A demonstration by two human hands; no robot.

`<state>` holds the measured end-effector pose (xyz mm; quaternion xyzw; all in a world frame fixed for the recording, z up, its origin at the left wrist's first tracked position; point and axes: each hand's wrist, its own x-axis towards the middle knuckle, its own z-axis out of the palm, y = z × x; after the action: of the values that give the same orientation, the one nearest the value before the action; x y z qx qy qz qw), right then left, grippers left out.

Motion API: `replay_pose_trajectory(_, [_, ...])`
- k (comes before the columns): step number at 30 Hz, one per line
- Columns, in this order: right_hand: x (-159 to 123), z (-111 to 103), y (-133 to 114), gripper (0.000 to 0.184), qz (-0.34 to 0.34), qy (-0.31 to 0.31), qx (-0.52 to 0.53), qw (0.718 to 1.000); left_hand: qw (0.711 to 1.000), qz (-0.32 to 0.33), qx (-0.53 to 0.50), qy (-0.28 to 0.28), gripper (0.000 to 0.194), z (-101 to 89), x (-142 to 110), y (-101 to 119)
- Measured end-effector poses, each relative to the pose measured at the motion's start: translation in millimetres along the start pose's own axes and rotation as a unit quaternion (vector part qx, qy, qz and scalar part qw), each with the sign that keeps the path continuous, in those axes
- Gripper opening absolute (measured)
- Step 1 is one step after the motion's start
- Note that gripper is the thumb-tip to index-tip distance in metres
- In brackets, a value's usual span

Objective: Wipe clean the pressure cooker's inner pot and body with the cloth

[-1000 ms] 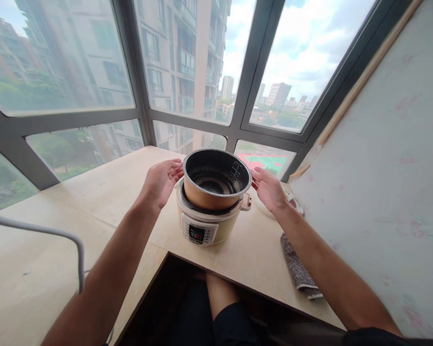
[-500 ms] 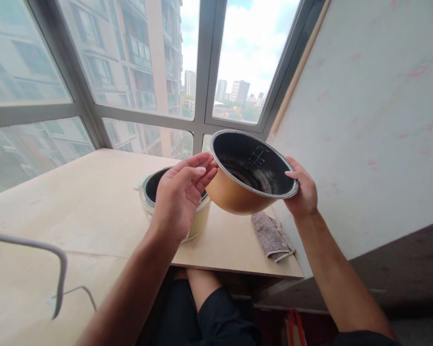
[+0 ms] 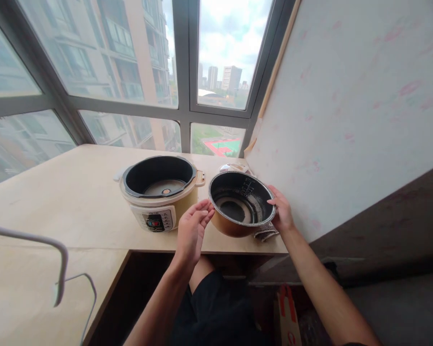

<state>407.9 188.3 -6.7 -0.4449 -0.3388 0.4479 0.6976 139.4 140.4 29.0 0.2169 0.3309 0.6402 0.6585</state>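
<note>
I judge this removal; inner pot [image 3: 234,229] beside pressure cooker [image 3: 155,205]; right hand [image 3: 281,209] grips it, left hand [image 3: 190,228] unclear; next likely needs level support

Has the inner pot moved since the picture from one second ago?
Yes. Judged against the electric cooker base, the inner pot has moved right, from over it to beside it, toward the wall.

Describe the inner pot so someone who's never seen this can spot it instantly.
Find the pale counter below the windows, then the cream cooker on it. The inner pot is to its right, between the left hand and right hand. Unlike the cooker, it's gold outside, with pale measuring marks inside.
</note>
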Motion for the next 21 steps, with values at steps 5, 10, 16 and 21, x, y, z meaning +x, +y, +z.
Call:
replay_pose_trajectory(5, [5, -3, 28, 0.058, 0.016, -0.012, -0.007, 1.000, 0.999, -0.005, 0.014, 0.040, 0.025, -18.6, -4, -17])
replay_pose_trajectory(10, [10, -6, 46, 0.062, 0.042, -0.017, 0.007, 0.999, 0.998, -0.015, 0.025, 0.063, 0.026, -32.4, -1, -28])
replay_pose_trajectory(16, [21, -11, 62, 0.068, 0.059, -0.017, 0.037, 0.997, 0.996, -0.027, 0.036, 0.080, 0.025, -43.5, 13, -38])
replay_pose_trajectory(21, [33, -15, 71, 0.065, 0.071, -0.011, 0.052, 0.996, 0.996, -0.044, 0.044, 0.068, 0.025, -42.4, 23, -38])
